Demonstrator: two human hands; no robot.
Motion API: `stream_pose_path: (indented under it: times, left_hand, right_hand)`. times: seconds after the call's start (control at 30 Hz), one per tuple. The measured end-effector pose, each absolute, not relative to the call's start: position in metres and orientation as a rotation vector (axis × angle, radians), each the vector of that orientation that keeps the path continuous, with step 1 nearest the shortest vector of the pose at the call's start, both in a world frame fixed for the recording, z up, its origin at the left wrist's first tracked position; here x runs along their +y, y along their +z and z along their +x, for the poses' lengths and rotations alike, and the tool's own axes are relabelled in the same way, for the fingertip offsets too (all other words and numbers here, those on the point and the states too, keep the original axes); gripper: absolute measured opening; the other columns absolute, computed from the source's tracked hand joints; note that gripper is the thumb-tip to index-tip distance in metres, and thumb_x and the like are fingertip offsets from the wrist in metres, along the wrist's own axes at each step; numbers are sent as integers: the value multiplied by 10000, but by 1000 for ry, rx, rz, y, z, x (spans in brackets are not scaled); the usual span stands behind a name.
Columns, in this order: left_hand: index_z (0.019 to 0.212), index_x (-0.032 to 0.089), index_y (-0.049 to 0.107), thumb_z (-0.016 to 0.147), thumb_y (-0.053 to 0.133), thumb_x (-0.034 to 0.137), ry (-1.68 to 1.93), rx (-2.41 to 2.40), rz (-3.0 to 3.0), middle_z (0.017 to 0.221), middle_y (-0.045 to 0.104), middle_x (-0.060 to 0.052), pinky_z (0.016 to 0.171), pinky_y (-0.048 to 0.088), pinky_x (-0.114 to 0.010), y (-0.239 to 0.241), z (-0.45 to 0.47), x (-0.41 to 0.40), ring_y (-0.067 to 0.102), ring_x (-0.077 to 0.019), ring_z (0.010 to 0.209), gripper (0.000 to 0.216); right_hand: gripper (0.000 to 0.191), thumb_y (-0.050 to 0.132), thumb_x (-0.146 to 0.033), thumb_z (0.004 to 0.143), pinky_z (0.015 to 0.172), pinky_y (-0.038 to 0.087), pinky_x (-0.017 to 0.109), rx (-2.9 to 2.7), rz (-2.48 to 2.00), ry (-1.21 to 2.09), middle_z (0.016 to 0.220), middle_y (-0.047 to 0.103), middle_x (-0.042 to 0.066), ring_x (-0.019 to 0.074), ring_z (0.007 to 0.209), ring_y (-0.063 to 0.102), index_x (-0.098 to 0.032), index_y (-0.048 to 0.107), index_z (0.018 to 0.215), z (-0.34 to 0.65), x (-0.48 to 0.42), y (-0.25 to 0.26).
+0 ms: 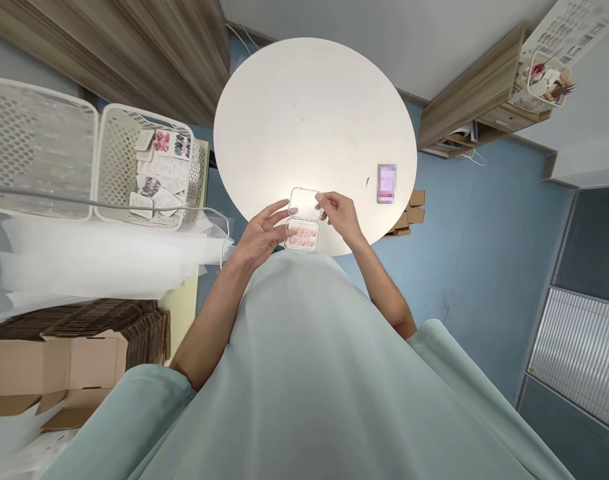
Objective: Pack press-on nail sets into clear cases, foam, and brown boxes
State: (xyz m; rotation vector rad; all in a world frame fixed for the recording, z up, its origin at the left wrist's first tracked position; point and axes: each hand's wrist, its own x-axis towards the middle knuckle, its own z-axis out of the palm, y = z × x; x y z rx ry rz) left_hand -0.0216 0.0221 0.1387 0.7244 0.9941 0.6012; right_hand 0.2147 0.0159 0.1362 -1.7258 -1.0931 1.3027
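A small clear plastic case (301, 249) lies unfolded at the near edge of the round white table (314, 100). Its lid (304, 202) is tipped back, away from me. Two rows of small pale pink pieces (303, 231), looking like false nails, fill the near half. My left hand (264, 233) grips the case along its left side, thumb over the near half and fingers by the lid. With thumb and fingers pinched together, my right hand (340, 215) holds the lid's upper right corner. Whether something thin is also in that pinch cannot be seen.
A blurred purple rectangular item (386, 183) and a tiny dark bit (367, 181) lie on the table's right. At left stand a white basket (117, 143) of printed packets, another basket (93, 120), white sheets (99, 260) and flattened cardboard boxes (99, 317). A cable (84, 197) crosses there.
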Motion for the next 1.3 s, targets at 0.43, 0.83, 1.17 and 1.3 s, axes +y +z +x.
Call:
stream_pose_path:
  times: [0.43,0.83,1.17,1.3]
  left_hand:
    - [1479,278,688,757,955,402,685,992,669,1453,719,-146,1024,646,-449,136,-32,17,718,-317,1288,780]
    - [1440,251,689,891,853,591,758,955,643,1347,764,-142,1050,625,-460,133,-29,22,738,-304,1253,666]
    - [1516,279,655,838,922,416,774,913,721,1524,677,-141,1109,592,-455,120,-27,27,616,-343,1451,741]
    - [1543,289,634,848,906,415,779,921,752,1530,671,-142,1100,595,-451,119,-24,27,612,-346,1455,757]
  right_hand:
    - [586,492,-787,1045,736,584,302,-1292,-1674,1111,1056,743,56,194,946,720,-287,746,1216,201,19,167]
    - [327,651,-591,1064,875,633,371,-1612,-1501,1084,1210,682,71,226,1141,685,-348,800,1225,208,-25,198]
    - [354,800,-549,964,860,613,383,-1553,-1598,1103,1161,683,58,205,980,681,-296,745,1205,208,-40,191]
    - [474,851,-640,856,787,587,338,-1338,-1735,1201,1060,736,39,192,912,690,-250,717,1090,208,-40,186]
